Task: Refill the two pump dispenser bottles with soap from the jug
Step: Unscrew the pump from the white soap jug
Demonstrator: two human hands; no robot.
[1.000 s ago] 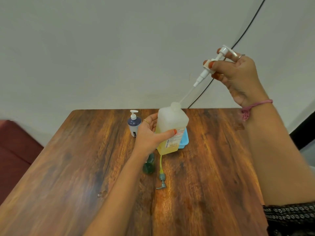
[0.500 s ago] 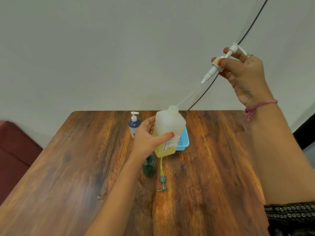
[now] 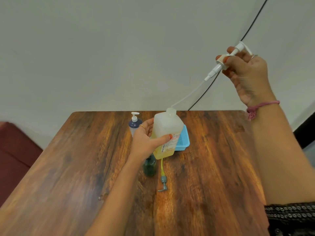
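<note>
My left hand grips the translucent soap jug, half full of yellow liquid, tilted slightly over the table. My right hand holds the jug's white pump head raised high to the right; its thin dip tube still reaches down to the jug's open neck. A dark blue dispenser bottle with a white pump stands behind my left hand. A small green bottle, without its pump, stands just under the jug. Its grey pump with a yellow-green tube lies on the table beside it.
A light blue mesh tray sits behind the jug on the wooden table. A black cable runs down the wall at the back right. A dark red seat is at the left.
My right hand has lifted the white pump up and to the right, drawing more of the dip tube out of the jug. My left hand keeps its hold on the jug.
</note>
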